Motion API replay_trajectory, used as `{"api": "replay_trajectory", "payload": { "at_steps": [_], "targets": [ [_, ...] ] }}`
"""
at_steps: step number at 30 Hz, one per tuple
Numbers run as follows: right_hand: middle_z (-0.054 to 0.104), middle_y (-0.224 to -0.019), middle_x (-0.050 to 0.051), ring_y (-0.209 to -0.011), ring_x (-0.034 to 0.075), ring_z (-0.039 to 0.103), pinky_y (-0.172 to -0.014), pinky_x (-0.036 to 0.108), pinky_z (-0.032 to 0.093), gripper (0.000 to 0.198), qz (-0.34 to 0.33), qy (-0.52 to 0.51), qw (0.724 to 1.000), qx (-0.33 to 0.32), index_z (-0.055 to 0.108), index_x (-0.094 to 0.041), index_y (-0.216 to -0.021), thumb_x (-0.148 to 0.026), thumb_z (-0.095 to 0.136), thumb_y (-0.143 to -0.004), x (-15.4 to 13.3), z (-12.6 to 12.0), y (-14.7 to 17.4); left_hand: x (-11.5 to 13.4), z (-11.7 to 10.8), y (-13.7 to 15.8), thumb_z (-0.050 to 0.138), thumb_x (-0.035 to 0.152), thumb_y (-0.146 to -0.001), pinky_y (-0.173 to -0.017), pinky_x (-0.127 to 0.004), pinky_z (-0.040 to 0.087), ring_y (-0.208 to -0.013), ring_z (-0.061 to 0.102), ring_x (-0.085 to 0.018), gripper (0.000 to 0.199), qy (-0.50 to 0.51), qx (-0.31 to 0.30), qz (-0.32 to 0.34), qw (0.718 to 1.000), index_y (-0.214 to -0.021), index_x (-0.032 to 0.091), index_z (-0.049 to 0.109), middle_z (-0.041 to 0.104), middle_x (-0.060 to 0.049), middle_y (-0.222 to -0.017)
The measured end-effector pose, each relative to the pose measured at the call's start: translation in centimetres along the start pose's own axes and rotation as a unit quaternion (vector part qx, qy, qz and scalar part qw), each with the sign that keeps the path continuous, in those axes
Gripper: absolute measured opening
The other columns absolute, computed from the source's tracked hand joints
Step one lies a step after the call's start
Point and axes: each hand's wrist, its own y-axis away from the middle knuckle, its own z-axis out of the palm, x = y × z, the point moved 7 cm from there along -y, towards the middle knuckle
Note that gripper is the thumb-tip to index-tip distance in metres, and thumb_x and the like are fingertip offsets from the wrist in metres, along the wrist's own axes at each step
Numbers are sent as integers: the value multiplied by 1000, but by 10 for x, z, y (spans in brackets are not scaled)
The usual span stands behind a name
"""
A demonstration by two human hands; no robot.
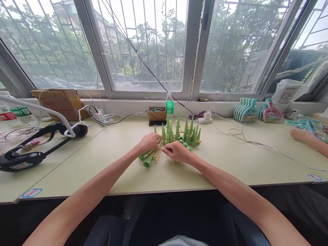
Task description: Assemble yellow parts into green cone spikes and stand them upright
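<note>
My left hand (150,141) is closed at the left side of a cluster of green plastic cone spikes (177,130). A green tip shows just above its fingers, with a bit of yellow beside them; whether the hand grips that spike I cannot tell. Close by on the right, my right hand (176,151) is curled with thumb and fingers together, and what it pinches is hidden. Most spikes in the cluster stand point up, some with small yellow valve pieces at the base. Below my left hand lie a green spike (147,162) on its side and loose yellow pieces (155,158).
Behind the spikes stand a green-labelled bottle (169,104) and a small cardboard box (157,116). Left are a black headset (38,157) and a carton (57,104). Right are a power strip (205,118), white cable (243,138), small hangers (246,110) and another person's hand (299,134).
</note>
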Motion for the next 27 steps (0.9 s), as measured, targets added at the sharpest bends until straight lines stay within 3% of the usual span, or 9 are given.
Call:
{"api": "replay_trajectory", "payload": {
  "at_steps": [6, 12, 15, 21, 27],
  "targets": [
    [31, -50, -5, -51, 8, 21, -51, 24, 22, 41, -1, 7, 1000, -9, 32, -18, -55, -29, 49, -91, 1, 1, 0, 2, -1, 2, 56, 29, -80, -65, -27, 45, -85, 65, -25, 28, -20, -3, 19, 1000, -101, 24, 74, 73, -9, -91],
    [29, -51, -6, -52, 8, 21, -52, 24, 21, 42, 2, 7, 1000, -13, 31, -18, -55, -31, 48, -91, 2, 1, 1, 1, -3, 2, 54, 34, -83, -70, -30, 48, -94, 66, -27, 35, -55, -14, 8, 998, -113, 25, 71, 72, -10, -105],
    [30, -51, -6, -52, 9, 22, -53, 25, 22, 42, 7, 9, 1000, -18, 31, -18, -56, -32, 48, -92, 3, 2, 1, 1, -2, 4, 54, 33, -83, -68, -29, 47, -91, 66, -27, 36, -54, -27, 10, 998, -113, 24, 71, 73, -10, -100],
    [30, -51, -6, -52, 9, 22, -52, 24, 21, 43, 8, 17, 1000, -17, 31, -18, -55, -31, 49, -92, 4, 2, 1, -1, -5, 10, 54, 33, -84, -62, -28, 43, -78, 66, -24, 29, -12, -14, 17, 1000, -102, 23, 73, 72, -8, -81],
    [33, -51, -5, -51, 9, 25, -52, 24, 22, 42, 10, 28, 999, -20, 34, -18, -55, -30, 49, -92, 4, 2, 0, 3, -7, 18, 48, 37, -87, -63, -29, 41, -82, 63, -24, 29, -36, 4, 65, 997, -91, 22, 73, 70, -9, -88]
  ]
}}
